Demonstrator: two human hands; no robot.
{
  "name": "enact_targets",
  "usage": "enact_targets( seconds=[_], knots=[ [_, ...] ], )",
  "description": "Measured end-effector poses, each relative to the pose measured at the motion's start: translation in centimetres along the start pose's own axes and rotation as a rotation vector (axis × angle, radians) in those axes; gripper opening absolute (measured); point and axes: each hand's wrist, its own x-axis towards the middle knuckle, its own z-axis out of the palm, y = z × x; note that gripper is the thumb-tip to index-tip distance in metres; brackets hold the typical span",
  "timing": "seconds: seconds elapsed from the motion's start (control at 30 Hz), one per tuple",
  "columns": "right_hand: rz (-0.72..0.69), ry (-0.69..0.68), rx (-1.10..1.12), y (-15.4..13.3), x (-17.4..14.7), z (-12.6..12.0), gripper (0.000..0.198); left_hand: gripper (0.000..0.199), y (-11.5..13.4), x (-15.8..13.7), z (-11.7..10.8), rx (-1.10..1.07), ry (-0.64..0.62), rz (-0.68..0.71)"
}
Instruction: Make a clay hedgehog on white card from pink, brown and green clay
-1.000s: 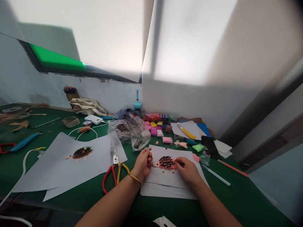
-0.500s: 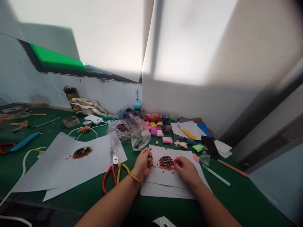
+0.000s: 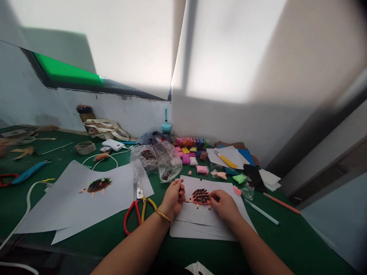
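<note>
A clay hedgehog (image 3: 201,198), with a pink body and dark seed-like spikes, lies on a stack of white paper (image 3: 200,229). At its rear edge, my right hand (image 3: 225,206) is closed in a pinch, thumb and forefinger touching that end. Whatever sits between those fingertips is hidden. Left of the hedgehog's snout, my left hand (image 3: 174,198) is curled closed above the paper's edge. A dark bit shows at its fingers, too small to name. A second hedgehog (image 3: 99,185), with green and brown dots among its spikes, lies on paper farther left.
Scissors with red and yellow handles (image 3: 139,210) lie beside my left forearm. Behind the paper are a clear plastic bag (image 3: 169,162) and several colourful clay packets (image 3: 202,169). A yellow cutter (image 3: 226,159) rests on paper; a white pen (image 3: 262,212) lies right. A blurred hand (image 3: 2,149) shows far left.
My right hand has shifted very slightly left along the hedgehog's rear edge. My left hand stays in place. The blurred hand at the far left edge shows a little more.
</note>
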Motion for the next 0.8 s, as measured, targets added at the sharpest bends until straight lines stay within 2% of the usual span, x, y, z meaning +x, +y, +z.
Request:
enact_targets(
  seconds=[0.2,0.43,0.8],
  knots=[
    [-0.054,0.002,0.016,0.0,-0.1,-0.1,0.021,0.028,0.0,0.0,0.0,-0.004,0.001,0.005],
    [-0.02,-0.01,0.133,0.9,-0.2,-0.6,0.025,0.021,0.1,0.0,-0.1,-0.008,0.007,-0.006],
    [-0.098,-0.022,0.019,0.5,-0.1,-0.5,0.02,0.018,0.1,-0.2,-0.1,-0.088,-0.027,-0.047]
  ],
)
